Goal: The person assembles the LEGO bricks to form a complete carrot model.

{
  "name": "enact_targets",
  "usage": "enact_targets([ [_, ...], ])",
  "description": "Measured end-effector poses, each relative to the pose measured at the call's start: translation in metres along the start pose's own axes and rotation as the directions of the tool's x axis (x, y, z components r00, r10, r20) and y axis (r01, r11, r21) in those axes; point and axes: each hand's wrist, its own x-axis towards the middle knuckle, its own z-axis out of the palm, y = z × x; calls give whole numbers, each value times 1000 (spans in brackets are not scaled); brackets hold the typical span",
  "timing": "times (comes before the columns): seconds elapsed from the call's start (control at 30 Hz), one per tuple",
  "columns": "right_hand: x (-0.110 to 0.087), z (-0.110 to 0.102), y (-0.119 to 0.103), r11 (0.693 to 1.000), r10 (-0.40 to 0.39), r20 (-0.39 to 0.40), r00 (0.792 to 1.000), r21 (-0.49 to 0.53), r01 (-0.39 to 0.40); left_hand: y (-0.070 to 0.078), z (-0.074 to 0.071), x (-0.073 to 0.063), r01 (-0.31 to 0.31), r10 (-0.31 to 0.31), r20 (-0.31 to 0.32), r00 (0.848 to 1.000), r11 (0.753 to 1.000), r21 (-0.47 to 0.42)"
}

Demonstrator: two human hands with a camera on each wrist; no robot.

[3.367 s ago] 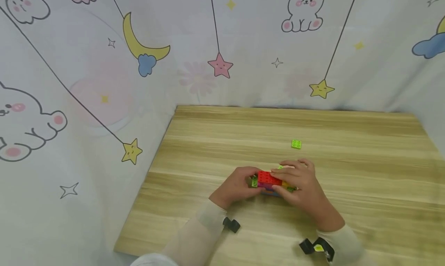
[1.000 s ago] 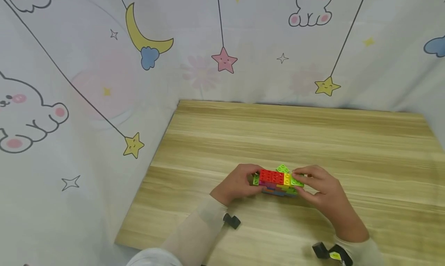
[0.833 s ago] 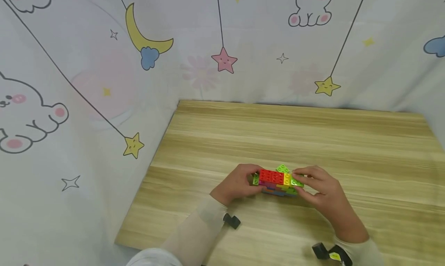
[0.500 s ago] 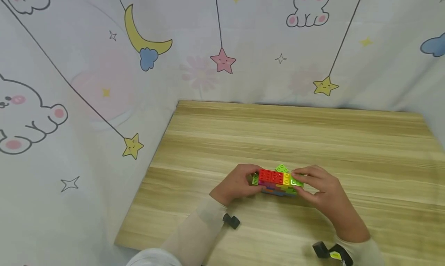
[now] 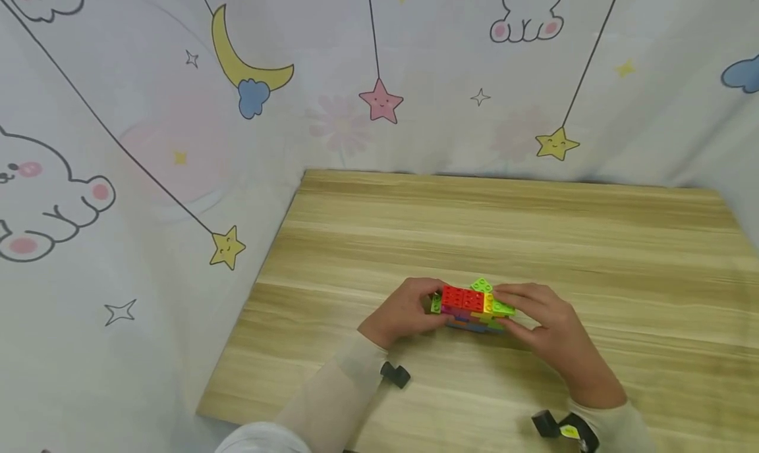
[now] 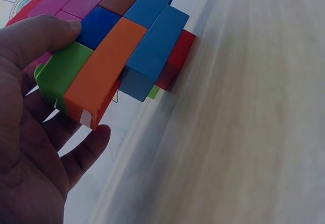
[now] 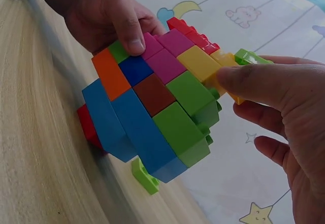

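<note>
A build of colourful toy bricks (image 5: 468, 316) stands upright on the table, topped by red bricks (image 5: 462, 298). My left hand (image 5: 403, 313) grips its left end, thumb on the near face by the green and blue bricks (image 6: 104, 26). My right hand (image 5: 548, 324) pinches the right end, its thumb over a yellow brick (image 7: 200, 61) and fingers behind. A light green brick (image 7: 250, 57) sits at the top of that end, beside the yellow. Lower down are orange (image 7: 109, 76), brown (image 7: 154, 94) and blue bricks (image 7: 147, 135), with a red one (image 7: 89, 127) at the base.
Another light green brick (image 5: 481, 286) shows just behind the build. The wood-grain table (image 5: 367, 236) meets a white cloth (image 5: 439, 137) printed with stars and animals at the back and left. Black wrist devices (image 5: 395, 374) hang at both cuffs.
The light green brick that lay farther back on the table is now at the build's top right end. My right hand has shifted right from the red bricks, then slightly left in the last half second.
</note>
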Motion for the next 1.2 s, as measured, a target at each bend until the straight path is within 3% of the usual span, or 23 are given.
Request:
enact_targets([
  [0.13, -4, 0, 3, 999, 22, -19, 1000, 42, -21, 0, 0, 0, 1, -1, -1, 1000, 1000, -3],
  [0.27, -6, 2, 4, 991, 92, -38, 995, 103, -88, 1, 0, 0, 3, -3, -4, 1000, 1000, 3],
  [0.53, -9, 12, -6, 939, 303, -94, 948, 198, -280, 3, 0, 0, 7, -7, -3, 1000, 1000, 23],
  [0.67, -11, 13, -7, 910, 334, -81, 939, 288, -299, 2, 1, -1, 9, -9, -7, 1000, 1000, 21],
  [0.83, -15, 11, -2, 887, 325, -46, 944, 362, -288, 2, 1, -1, 11, -11, -12, 1000, 1000, 25],
  [0.93, -16, 8, 1, 893, 311, -37, 950, 352, -279, 3, 1, 0, 12, -12, -10, 1000, 1000, 26],
  [1.07, -13, 6, 1, 942, 258, -47, 965, 233, -241, 3, 0, -1, 14, -14, -9, 1000, 1000, 20],
  [1.2, -9, 3, 0, 986, 146, -69, 987, 93, -139, 1, 1, 0, 10, -10, -7, 1000, 1000, 21],
])
